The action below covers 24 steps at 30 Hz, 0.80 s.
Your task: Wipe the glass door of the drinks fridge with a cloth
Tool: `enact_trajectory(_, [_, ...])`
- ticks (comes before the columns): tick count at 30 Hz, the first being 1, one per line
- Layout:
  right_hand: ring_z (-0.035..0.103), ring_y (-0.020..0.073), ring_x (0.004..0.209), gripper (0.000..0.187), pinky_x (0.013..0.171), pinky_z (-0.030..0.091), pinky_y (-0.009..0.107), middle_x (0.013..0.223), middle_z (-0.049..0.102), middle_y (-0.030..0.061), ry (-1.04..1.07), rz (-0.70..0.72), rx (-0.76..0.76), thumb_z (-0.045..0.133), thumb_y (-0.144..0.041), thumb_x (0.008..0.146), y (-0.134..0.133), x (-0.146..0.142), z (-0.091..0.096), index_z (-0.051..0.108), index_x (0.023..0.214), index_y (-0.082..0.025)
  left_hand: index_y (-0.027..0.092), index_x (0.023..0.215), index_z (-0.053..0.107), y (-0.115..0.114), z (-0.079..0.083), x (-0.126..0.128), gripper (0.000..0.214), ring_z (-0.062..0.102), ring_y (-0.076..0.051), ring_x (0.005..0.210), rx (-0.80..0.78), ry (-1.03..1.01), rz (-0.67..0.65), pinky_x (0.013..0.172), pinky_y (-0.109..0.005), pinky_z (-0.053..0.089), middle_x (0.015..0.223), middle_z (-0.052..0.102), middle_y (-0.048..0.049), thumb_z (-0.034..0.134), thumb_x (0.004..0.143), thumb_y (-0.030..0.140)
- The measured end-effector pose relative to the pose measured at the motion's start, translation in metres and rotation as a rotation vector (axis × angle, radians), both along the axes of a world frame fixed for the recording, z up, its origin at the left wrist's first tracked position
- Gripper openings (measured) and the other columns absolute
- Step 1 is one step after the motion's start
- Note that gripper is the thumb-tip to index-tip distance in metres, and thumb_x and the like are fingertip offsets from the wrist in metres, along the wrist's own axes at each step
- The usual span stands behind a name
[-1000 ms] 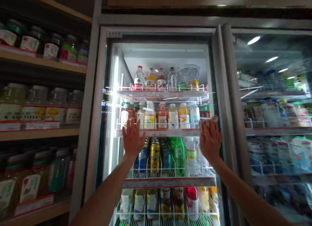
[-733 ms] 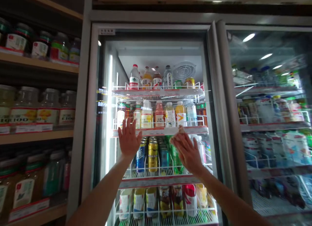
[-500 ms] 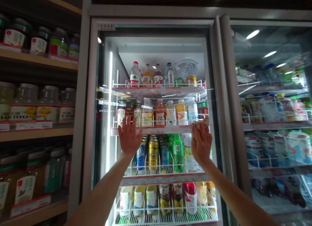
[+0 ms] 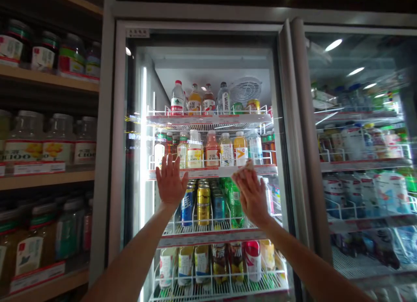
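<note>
A glass fridge door (image 4: 208, 54) stands closed in front of me, its pane showing reflections. My left hand (image 4: 171, 180) lies flat against the glass at the left, fingers spread, with nothing in it. My right hand (image 4: 252, 195) presses a crumpled pale cloth (image 4: 243, 168) to the pane, right of the middle. Only the cloth's upper edge shows past the fingers. Behind the glass, a green bottle (image 4: 233, 202) is partly covered by my right hand. A gold can (image 4: 203, 204) stands between the two hands on the same shelf.
Several wire shelves of bottles and cans fill the fridge, such as an orange juice bottle (image 4: 240, 146). At the right is a second glass door (image 4: 355, 54). Wooden shelves (image 4: 48, 180) with bottles stand at the left. A metal door frame (image 4: 289, 119) runs between the doors.
My right hand has slid left across the glass with the cloth, from near the door's right side toward the green bottle. My left hand keeps its place. The view has shifted slightly.
</note>
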State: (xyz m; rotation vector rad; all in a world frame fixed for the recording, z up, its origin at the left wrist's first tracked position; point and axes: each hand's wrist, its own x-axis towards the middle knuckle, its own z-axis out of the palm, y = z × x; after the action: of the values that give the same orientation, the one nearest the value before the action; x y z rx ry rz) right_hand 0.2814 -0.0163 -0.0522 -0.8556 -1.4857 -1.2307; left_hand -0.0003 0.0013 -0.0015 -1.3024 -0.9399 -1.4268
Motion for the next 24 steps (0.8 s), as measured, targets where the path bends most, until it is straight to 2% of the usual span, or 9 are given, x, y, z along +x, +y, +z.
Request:
enact_trajectory(2, [0.022, 0.0228, 0.139, 0.055, 0.111, 0.018, 0.046, 0.146, 0.037, 0.0025, -0.159, 0.011, -0.065, 0.041, -0.018, 0.087, -0.005, -0.006, -0.005, 0.034, 0.14, -0.03, 0.013, 0.138, 0.037, 0.0, 0.0, 0.0, 0.055, 0.021, -0.028, 0.139, 0.003, 0.006, -0.012, 0.111, -0.05, 0.018, 0.145, 0.033, -0.0162, 0.038, 0.09, 0.041])
enact_trajectory(3, [0.023, 0.0222, 0.139, 0.054, 0.112, 0.017, 0.046, 0.145, 0.039, 0.002, -0.159, 0.006, -0.065, 0.041, -0.019, 0.087, -0.005, -0.003, -0.004, 0.035, 0.14, -0.031, 0.013, 0.138, 0.037, 0.0, 0.0, -0.001, 0.055, 0.021, -0.028, 0.139, 0.005, 0.008, -0.016, 0.111, -0.05, 0.018, 0.145, 0.033, -0.0161, 0.038, 0.09, 0.041])
enact_trajectory(7, [0.026, 0.0269, 0.137, 0.053, 0.108, 0.021, 0.051, 0.146, 0.036, 0.0071, 0.224, -0.049, 0.071, 0.042, -0.022, 0.088, 0.003, 0.024, 0.019, 0.035, 0.14, -0.028, 0.013, 0.138, 0.037, 0.001, 0.0, 0.0, 0.055, 0.02, -0.028, 0.139, 0.01, 0.009, -0.014, 0.111, -0.05, 0.017, 0.145, 0.033, -0.0165, 0.038, 0.091, 0.041])
enact_trajectory(9, [0.024, 0.0289, 0.138, 0.055, 0.106, 0.023, 0.052, 0.149, 0.031, 0.0083, 0.287, -0.055, 0.079, 0.042, -0.022, 0.088, 0.005, 0.019, 0.023, 0.033, 0.141, -0.027, 0.013, 0.138, 0.037, 0.001, -0.001, 0.0, 0.055, 0.019, -0.028, 0.139, 0.005, 0.003, -0.007, 0.111, -0.05, 0.017, 0.146, 0.033, -0.0162, 0.037, 0.091, 0.041])
enact_trajectory(13, [0.019, 0.0252, 0.14, 0.059, 0.111, 0.019, 0.049, 0.15, 0.03, 0.0022, -0.128, 0.002, -0.066, 0.044, -0.021, 0.086, -0.003, -0.019, 0.001, 0.03, 0.142, -0.032, 0.014, 0.138, 0.037, 0.0, -0.001, 0.0, 0.055, 0.019, -0.027, 0.139, -0.003, 0.001, -0.003, 0.111, -0.049, 0.017, 0.146, 0.033, -0.0154, 0.038, 0.091, 0.041])
enact_trajectory(15, [0.02, 0.0233, 0.14, 0.059, 0.112, 0.016, 0.048, 0.148, 0.034, -0.0001, -0.245, 0.015, -0.096, 0.045, -0.021, 0.085, -0.005, -0.024, -0.008, 0.031, 0.141, -0.034, 0.014, 0.138, 0.037, -0.001, -0.001, -0.001, 0.055, 0.019, -0.026, 0.139, -0.008, 0.007, -0.008, 0.112, -0.049, 0.017, 0.146, 0.033, -0.015, 0.038, 0.091, 0.041])
enact_trajectory(17, [0.022, 0.0242, 0.139, 0.058, 0.111, 0.016, 0.05, 0.147, 0.036, 0.0009, -0.136, -0.004, -0.062, 0.044, -0.02, 0.086, -0.003, -0.01, -0.007, 0.031, 0.141, -0.033, 0.015, 0.138, 0.036, -0.001, -0.002, -0.003, 0.054, 0.019, -0.026, 0.14, -0.013, 0.018, -0.014, 0.112, -0.048, 0.016, 0.147, 0.032, -0.0144, 0.038, 0.091, 0.04])
enact_trajectory(21, [0.024, 0.0292, 0.138, 0.059, 0.107, 0.023, 0.054, 0.15, 0.028, 0.0059, 0.249, -0.044, 0.088, 0.042, -0.02, 0.088, 0.005, 0.022, 0.008, 0.025, 0.144, -0.031, 0.016, 0.139, 0.035, 0.0, -0.004, -0.004, 0.054, 0.018, -0.026, 0.14, -0.019, 0.03, -0.037, 0.113, -0.048, 0.015, 0.147, 0.031, -0.0137, 0.039, 0.09, 0.039])
enact_trajectory(24, [0.021, 0.0294, 0.139, 0.06, 0.107, 0.024, 0.053, 0.152, 0.024, 0.0056, 0.208, -0.027, 0.042, 0.042, -0.018, 0.087, 0.002, 0.008, 0.001, 0.025, 0.144, -0.03, 0.015, 0.139, 0.036, 0.001, -0.004, -0.004, 0.055, 0.018, -0.027, 0.14, -0.034, 0.026, -0.047, 0.112, -0.05, 0.014, 0.147, 0.03, -0.0147, 0.039, 0.09, 0.04])
